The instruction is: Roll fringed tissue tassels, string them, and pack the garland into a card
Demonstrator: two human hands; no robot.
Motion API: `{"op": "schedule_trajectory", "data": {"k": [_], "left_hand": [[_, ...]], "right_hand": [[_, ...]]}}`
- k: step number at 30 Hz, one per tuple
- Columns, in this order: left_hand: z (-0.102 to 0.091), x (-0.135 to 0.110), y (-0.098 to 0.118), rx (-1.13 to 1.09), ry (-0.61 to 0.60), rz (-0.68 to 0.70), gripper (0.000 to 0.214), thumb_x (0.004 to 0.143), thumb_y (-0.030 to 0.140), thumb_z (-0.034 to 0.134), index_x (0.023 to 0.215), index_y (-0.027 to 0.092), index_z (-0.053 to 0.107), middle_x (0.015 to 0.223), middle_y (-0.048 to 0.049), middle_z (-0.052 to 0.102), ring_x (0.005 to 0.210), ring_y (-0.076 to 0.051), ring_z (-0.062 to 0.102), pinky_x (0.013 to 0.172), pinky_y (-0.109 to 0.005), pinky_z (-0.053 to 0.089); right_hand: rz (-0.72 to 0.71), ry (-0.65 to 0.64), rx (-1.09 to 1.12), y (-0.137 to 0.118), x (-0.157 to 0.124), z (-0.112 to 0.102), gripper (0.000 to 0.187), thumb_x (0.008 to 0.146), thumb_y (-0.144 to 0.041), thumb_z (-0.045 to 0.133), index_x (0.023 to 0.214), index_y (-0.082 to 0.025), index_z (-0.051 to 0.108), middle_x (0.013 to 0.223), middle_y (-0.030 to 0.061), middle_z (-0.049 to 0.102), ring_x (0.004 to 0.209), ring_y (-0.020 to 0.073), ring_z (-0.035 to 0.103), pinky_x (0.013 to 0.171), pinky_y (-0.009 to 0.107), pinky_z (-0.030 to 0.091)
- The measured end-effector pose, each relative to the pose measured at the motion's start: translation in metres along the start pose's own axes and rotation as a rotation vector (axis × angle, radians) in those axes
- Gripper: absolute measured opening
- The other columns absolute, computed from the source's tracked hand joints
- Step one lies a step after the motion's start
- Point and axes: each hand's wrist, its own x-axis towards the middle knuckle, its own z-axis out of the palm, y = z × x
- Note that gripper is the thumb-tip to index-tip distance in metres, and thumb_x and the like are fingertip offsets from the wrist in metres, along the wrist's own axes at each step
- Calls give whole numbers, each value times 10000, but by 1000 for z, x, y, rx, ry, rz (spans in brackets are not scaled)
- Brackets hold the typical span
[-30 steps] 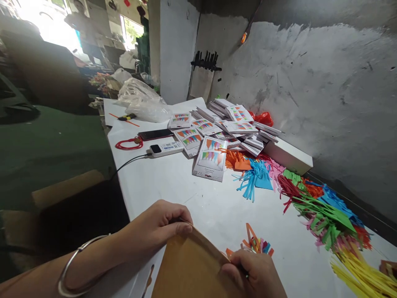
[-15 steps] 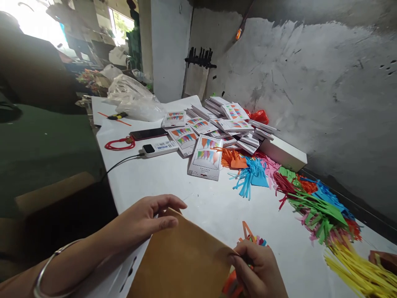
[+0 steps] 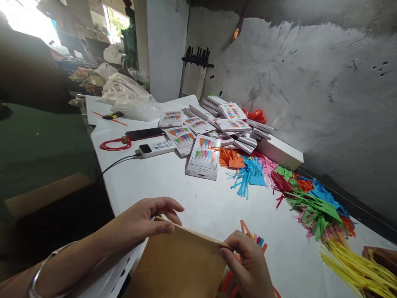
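Observation:
My left hand (image 3: pixel 145 219) pinches the top left corner of a brown paper envelope (image 3: pixel 180 265) at the near edge of the white table (image 3: pixel 161 182). The thumb lies on the front, the fingers curl behind. My right hand (image 3: pixel 248 265) grips the envelope's top right corner and also touches a small bundle of coloured paper fringe (image 3: pixel 252 240) that pokes out beside it. The envelope stands upright between both hands. A metal bangle (image 3: pixel 43 269) sits on my left wrist.
A heap of white printed packs (image 3: pixel 214 128) lies mid-table, beside a white box (image 3: pixel 281 152). Loose coloured paper fringes (image 3: pixel 310 207) run along the right side under the grey wall. A phone (image 3: pixel 145 133), power bank (image 3: pixel 156 148), red cord (image 3: pixel 114 144) and plastic bags (image 3: pixel 130 99) lie at the left.
The envelope has been tipped up from lying flat toward me to standing upright. My left fingers loosened and moved behind its corner. The camera view shifted slightly rightward.

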Motion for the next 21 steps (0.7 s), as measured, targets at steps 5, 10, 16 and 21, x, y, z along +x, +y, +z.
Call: {"op": "schedule_trajectory", "data": {"k": [5, 10, 16, 21], "left_hand": [[-5, 4, -5, 73, -100, 22, 262, 817, 456, 725, 753, 205, 763, 726, -11, 742, 702, -173, 660, 646, -228, 499], [-7, 2, -6, 107, -39, 66, 260, 844, 455, 703, 765, 215, 764, 720, -2, 726, 683, -156, 637, 612, -200, 486], [-6, 3, -1, 59, -71, 38, 251, 817, 457, 723, 758, 214, 751, 728, -6, 728, 689, -169, 650, 625, -220, 511], [-4, 4, 3, 129, -45, 42, 252, 783, 465, 735, 780, 212, 742, 782, -29, 749, 753, -215, 687, 673, -271, 536]], "right_hand": [[-13, 7, 50, -4, -1, 3, 148, 887, -274, 625, 749, -224, 606, 740, -22, 586, 714, 135, 533, 672, 239, 397], [9, 55, 91, -1, -2, 6, 205, 853, -318, 670, 692, -219, 591, 684, -34, 542, 663, 131, 488, 635, 246, 372], [87, 51, 252, -2, 2, 7, 269, 843, -429, 692, 718, -208, 604, 730, -20, 547, 701, 141, 506, 649, 260, 375], [182, -21, 307, 1, 2, 10, 350, 870, -519, 652, 731, -198, 637, 713, -12, 545, 683, 140, 505, 622, 250, 377]]}}
